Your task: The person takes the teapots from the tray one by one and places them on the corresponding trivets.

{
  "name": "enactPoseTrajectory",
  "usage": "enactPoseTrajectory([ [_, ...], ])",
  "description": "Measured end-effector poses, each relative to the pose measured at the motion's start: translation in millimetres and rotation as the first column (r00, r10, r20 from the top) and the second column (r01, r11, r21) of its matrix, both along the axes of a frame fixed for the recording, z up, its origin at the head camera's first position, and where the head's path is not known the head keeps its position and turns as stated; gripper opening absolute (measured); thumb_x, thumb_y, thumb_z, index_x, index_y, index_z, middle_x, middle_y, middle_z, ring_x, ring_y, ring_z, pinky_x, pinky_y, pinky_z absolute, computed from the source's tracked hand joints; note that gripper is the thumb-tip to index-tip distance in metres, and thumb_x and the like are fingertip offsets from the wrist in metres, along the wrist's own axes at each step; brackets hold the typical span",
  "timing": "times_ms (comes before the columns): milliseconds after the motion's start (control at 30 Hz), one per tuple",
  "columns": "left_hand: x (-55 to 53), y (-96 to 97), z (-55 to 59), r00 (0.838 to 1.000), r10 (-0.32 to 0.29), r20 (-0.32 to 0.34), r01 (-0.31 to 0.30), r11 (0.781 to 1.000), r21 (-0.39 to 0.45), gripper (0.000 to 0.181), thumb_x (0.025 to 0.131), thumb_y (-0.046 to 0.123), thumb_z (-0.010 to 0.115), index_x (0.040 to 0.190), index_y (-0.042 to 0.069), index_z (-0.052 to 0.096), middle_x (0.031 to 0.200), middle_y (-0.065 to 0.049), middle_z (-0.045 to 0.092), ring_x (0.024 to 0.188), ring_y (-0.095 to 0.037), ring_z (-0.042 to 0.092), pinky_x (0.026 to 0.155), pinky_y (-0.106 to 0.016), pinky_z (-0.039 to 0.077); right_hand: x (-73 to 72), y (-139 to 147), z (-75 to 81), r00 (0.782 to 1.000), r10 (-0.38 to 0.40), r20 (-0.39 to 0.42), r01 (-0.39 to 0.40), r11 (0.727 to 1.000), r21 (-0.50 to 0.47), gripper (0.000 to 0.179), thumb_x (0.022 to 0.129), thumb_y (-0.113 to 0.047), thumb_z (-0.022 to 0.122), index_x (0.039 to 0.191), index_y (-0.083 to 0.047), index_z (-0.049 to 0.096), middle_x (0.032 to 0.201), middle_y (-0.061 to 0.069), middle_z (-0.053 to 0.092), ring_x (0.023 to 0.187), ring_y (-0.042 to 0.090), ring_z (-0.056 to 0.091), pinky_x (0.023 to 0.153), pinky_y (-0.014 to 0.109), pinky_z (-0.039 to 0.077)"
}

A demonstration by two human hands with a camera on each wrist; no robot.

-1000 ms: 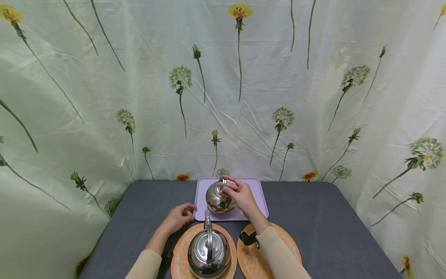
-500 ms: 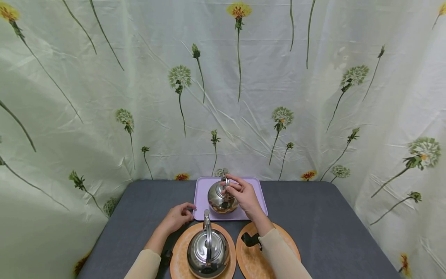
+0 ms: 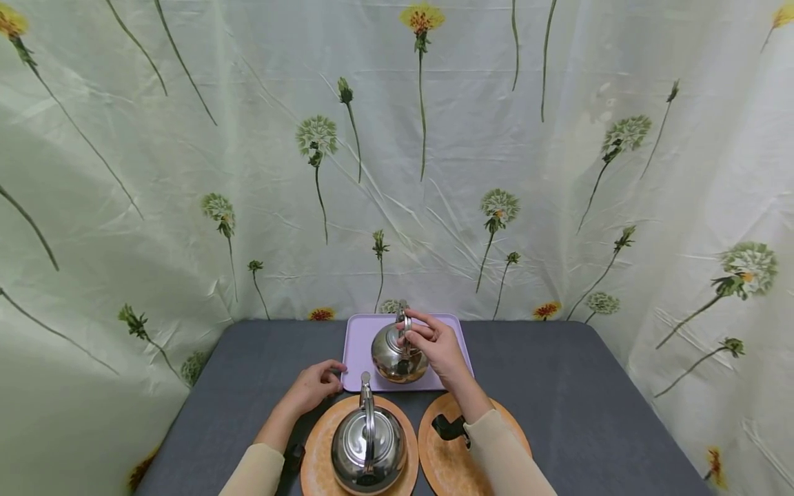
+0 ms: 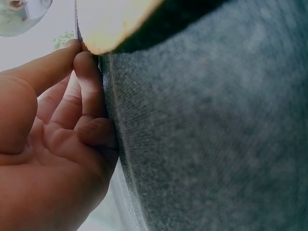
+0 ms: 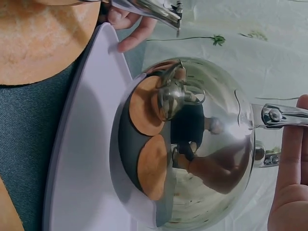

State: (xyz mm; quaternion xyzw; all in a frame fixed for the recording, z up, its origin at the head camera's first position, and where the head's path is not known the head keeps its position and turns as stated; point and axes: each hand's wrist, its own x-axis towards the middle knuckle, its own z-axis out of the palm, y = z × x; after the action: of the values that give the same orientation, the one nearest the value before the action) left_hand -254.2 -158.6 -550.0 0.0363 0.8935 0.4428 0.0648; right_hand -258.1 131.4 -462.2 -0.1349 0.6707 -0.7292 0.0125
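Note:
A shiny steel kettle (image 3: pixel 400 355) stands upright over the lilac tray (image 3: pixel 358 344) at the back of the table; whether its base touches the tray I cannot tell. My right hand (image 3: pixel 434 342) holds its raised handle from the right, with fingers curled round the metal in the right wrist view, where the kettle's side (image 5: pixel 192 144) mirrors the room. At the tray's front left corner, my left hand (image 3: pixel 313 386) grips the rim between thumb and fingers; the left wrist view has this hand (image 4: pixel 62 130) close up. Nearer me, a second steel kettle (image 3: pixel 369 448) sits untouched.
Under the near kettle lies a round orange mat (image 3: pixel 316 455). Another orange mat (image 3: pixel 459 458) lies to its right, partly below my right forearm. Grey cloth (image 3: pixel 577 413) covers the table. A flowered curtain (image 3: pixel 267 172) hangs behind and at both sides.
The held kettle has shifted slightly right and a little toward me, with my right hand moving along. My left hand has stayed at the tray's corner.

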Motion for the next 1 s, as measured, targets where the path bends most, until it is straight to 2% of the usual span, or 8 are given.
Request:
enactPoseTrajectory([
  [133, -0.1, -0.1, 1.0, 1.0, -0.006, -0.005, 0.006, 1.0, -0.002, 0.025, 0.092, 0.004, 0.075, 0.116, 0.009, 0.073, 0.078, 0.003, 0.071, 0.071, -0.011, 0.06, 0.07, -0.03, 0.048, 3.8, 1.8, 4.4, 1.0, 0.005, 0.0, -0.005, 1.0, 0.006, 0.048, 0.103, -0.001, 0.064, 0.151, -0.003, 0.056, 0.127, 0.018, 0.077, 0.086, 0.008, 0.078, 0.092, 0.027, 0.06],
  [500, -0.6, 0.4, 0.2, 1.0, -0.003, -0.004, 0.003, 1.0, -0.003, 0.024, 0.093, 0.004, 0.075, 0.116, 0.009, 0.073, 0.078, 0.003, 0.071, 0.072, -0.011, 0.061, 0.071, -0.031, 0.05, 14.4, 11.0, 8.7, 0.998, 0.038, -0.042, -0.037, 0.999, 0.02, 0.05, 0.104, -0.006, 0.066, 0.152, -0.002, 0.054, 0.135, 0.034, 0.067, 0.087, 0.007, 0.078, 0.095, 0.026, 0.058],
  [767, 0.3, -0.4, -0.7, 1.0, 0.007, -0.004, -0.007, 1.0, -0.009, 0.024, 0.093, 0.003, 0.075, 0.116, 0.009, 0.073, 0.078, 0.003, 0.071, 0.072, -0.012, 0.061, 0.07, -0.032, 0.049, 20.4, 18.3, 12.1, 0.996, 0.045, -0.076, -0.042, 0.998, 0.041, 0.053, 0.104, -0.007, 0.065, 0.153, 0.006, 0.049, 0.134, 0.037, 0.065, 0.087, 0.006, 0.078, 0.093, 0.026, 0.059],
  [1000, 0.6, -0.5, -0.9, 1.0, 0.0, -0.011, 0.0, 1.0, -0.013, 0.024, 0.093, 0.003, 0.074, 0.116, 0.009, 0.073, 0.078, 0.003, 0.07, 0.072, -0.012, 0.061, 0.071, -0.032, 0.049, 25.8, 24.2, 11.8, 0.995, 0.05, -0.083, -0.048, 0.998, 0.028, 0.051, 0.104, -0.005, 0.065, 0.152, 0.004, 0.052, 0.133, 0.04, 0.064, 0.087, 0.007, 0.078, 0.095, 0.026, 0.058],
])
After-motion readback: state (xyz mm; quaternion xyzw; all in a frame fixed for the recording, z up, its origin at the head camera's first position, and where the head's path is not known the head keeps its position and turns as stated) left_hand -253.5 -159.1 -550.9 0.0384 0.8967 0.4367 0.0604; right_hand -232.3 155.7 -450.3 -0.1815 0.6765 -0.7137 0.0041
